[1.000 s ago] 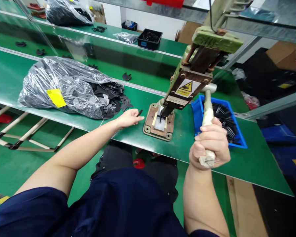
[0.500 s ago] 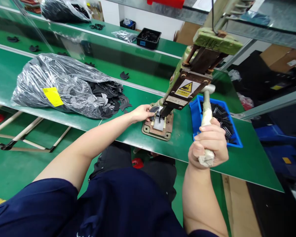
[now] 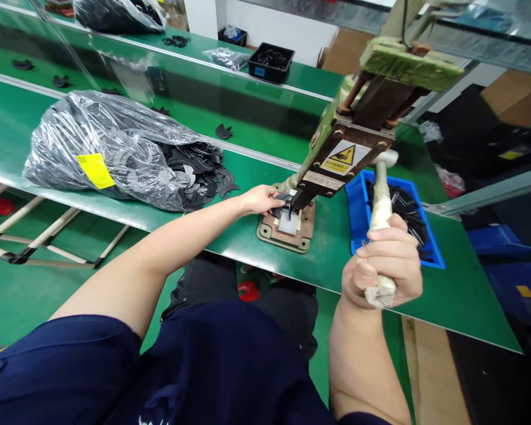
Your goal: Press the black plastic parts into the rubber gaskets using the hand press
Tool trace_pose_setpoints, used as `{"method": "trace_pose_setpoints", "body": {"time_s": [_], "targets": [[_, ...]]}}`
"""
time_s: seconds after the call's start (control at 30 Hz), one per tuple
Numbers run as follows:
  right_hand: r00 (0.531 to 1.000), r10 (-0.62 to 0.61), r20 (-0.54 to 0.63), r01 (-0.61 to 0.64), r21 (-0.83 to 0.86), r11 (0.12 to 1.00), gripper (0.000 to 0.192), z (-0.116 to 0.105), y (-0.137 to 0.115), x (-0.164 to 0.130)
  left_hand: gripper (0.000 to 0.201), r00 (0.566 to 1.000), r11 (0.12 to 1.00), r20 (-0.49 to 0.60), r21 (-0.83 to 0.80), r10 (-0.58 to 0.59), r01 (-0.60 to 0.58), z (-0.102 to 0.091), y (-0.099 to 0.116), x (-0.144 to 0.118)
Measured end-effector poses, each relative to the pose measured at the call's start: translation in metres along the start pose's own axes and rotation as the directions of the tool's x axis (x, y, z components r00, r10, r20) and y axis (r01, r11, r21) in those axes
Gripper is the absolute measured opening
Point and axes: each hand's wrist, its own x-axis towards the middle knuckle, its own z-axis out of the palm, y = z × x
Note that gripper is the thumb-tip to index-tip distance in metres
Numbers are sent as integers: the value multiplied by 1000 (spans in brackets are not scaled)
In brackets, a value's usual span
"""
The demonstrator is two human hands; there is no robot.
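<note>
On the green bench (image 3: 115, 203), the left hand (image 3: 259, 199) pinches a half-hidden black piece (image 3: 282, 199); the right hand (image 3: 387, 265) grips the press lever (image 3: 380, 206).

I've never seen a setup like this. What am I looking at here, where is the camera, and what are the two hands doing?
The picture comes from a camera worn on a person's head, looking down at their own arms, so the view is theirs. They sit at a long green workbench. In the middle stands a small hand-operated press with a yellow warning label, on a metal base plate. The right hand is wrapped around the press's long lever. The left hand holds a small flat black part at the base, right under the press head. To the left lies a clear plastic bag with many similar black parts spilling out. To the right sits a blue tray of thin dark pieces.
</note>
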Motion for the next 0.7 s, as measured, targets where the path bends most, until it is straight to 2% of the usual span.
{"method": "trace_pose_setpoints", "body": {"time_s": [0.1,0.27,0.47,0.6,0.7], "targets": [[999,-15,-35,15,9,1000,27,2,2,-1,32,998,998,26,19,-65,65,-1,6,1],[1000,13,-17,-13,-3,1000,25,1,-1,-1,23,990,991,42,29,-134,133,-2,14,2],[999,22,24,-22,-20,1000,29,-2,-6,3,20,953,956,89,-14,-290,292,0,22,3],[1000,-4,15,4,4,1000,36,4,-5,25,21,940,942,97,-45,-328,334,1,22,2],[1000,-10,-16,12,85,996,34,9,-4,58,27,955,951,105,-115,-276,288,1,16,0]]}}
